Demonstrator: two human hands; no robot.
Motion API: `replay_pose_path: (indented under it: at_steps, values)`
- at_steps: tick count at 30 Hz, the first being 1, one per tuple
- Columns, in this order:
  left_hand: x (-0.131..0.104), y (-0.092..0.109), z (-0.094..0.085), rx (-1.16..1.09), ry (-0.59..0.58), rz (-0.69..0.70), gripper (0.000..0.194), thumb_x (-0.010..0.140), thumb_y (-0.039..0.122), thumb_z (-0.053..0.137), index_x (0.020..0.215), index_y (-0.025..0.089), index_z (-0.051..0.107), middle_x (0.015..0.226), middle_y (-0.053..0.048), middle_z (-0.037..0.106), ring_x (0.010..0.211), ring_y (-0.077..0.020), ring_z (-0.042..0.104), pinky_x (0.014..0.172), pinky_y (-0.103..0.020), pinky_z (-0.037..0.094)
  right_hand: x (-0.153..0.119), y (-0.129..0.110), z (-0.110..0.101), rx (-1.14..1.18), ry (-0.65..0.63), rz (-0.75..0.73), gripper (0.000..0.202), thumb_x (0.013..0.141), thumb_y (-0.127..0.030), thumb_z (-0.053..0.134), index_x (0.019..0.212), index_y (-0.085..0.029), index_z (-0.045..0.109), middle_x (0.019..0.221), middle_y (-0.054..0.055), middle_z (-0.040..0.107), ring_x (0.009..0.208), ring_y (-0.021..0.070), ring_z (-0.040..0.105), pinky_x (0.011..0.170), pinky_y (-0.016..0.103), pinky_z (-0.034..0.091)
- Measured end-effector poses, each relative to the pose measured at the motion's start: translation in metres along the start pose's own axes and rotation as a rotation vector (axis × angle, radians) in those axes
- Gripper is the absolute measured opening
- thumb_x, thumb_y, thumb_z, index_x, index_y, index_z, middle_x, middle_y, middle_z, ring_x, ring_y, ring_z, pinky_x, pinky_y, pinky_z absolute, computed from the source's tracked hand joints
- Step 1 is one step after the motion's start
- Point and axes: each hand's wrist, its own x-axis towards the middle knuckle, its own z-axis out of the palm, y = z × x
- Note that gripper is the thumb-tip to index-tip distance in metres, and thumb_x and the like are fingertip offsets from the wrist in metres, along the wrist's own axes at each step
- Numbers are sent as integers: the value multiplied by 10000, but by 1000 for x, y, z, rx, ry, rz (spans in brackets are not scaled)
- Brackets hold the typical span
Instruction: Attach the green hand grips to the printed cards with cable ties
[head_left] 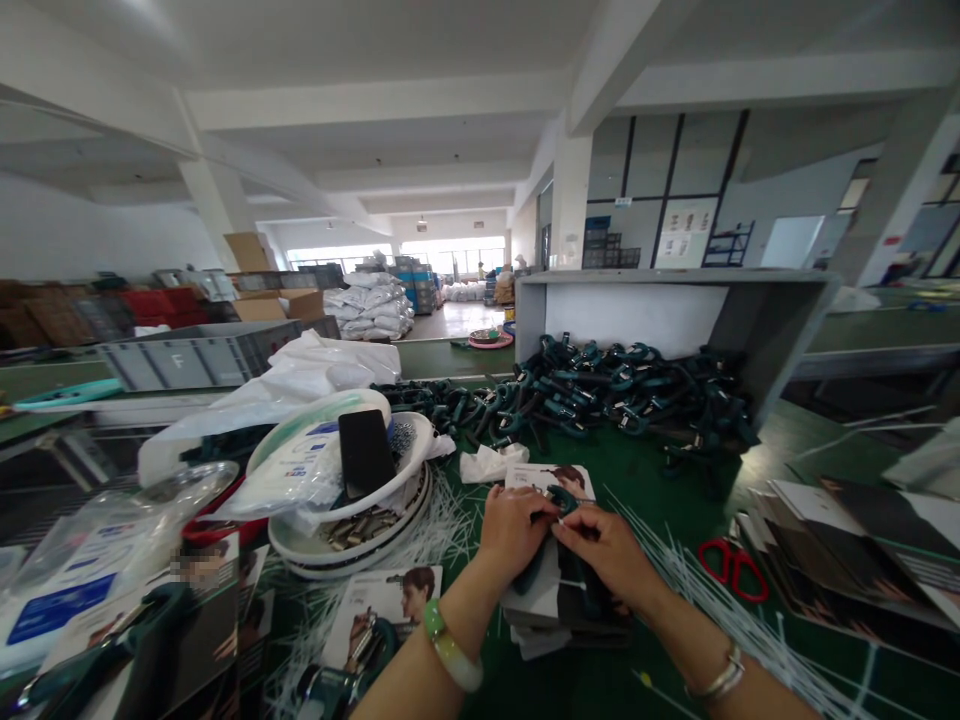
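Note:
My left hand (514,530) and my right hand (606,548) meet over a stack of printed cards (544,605). A dark green two-handled tool (564,498) lies on the top card, partly hidden by my fingers. My left fingers are closed on this tool near its head. Thumb and forefinger of my right hand pinch a thin white cable tie (558,522) against it; most of the tie is hidden. Left of the stack, another card (420,580) has a similar green tool (382,650) on it.
Many green tools (600,390) spill from a tipped grey crate (787,330). Loose white cable ties (450,520) litter the green table. Red-handled scissors (731,570) lie beside spread cards (832,560). A black phone (366,453) rests on a white basin (416,455), above metal parts.

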Motion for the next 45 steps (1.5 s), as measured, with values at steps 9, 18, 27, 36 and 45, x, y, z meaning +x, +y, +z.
replay_pose_path:
  at_steps: [9,18,27,36,45]
  values:
    - [0,-3,3,-8,-6,23,201,770,162,547,809,292,695,883,25,701,914,-192,598,956,-447,304,8,-3,-1,18,-54,76,294,700,-449,563,613,-169,594,592,9,536,569,139,456,540,254,333]
    - [2,-13,-6,-261,-100,113,273,772,130,517,966,237,677,970,0,704,922,-154,620,874,-280,436,20,2,-2,-37,-98,129,254,670,-394,579,549,-171,552,492,-46,395,502,102,364,494,232,254]
    - [-4,0,-2,-107,115,102,115,826,236,527,814,200,636,869,-24,658,863,-176,580,825,-314,435,12,6,7,-138,87,9,175,713,-360,588,728,-191,632,539,-39,457,508,119,419,492,236,302]
    - [-9,10,2,3,321,281,119,810,145,473,784,156,588,949,-87,542,935,-205,486,854,-358,412,4,2,9,-272,179,-369,204,841,-290,460,875,-224,650,892,76,622,875,201,576,768,314,450]
    - [-22,17,-5,-41,252,215,131,842,234,454,885,185,567,995,-83,557,974,-208,496,877,-363,418,26,8,13,-302,52,-318,254,817,-253,459,957,-214,667,1046,94,653,989,230,588,836,370,446]
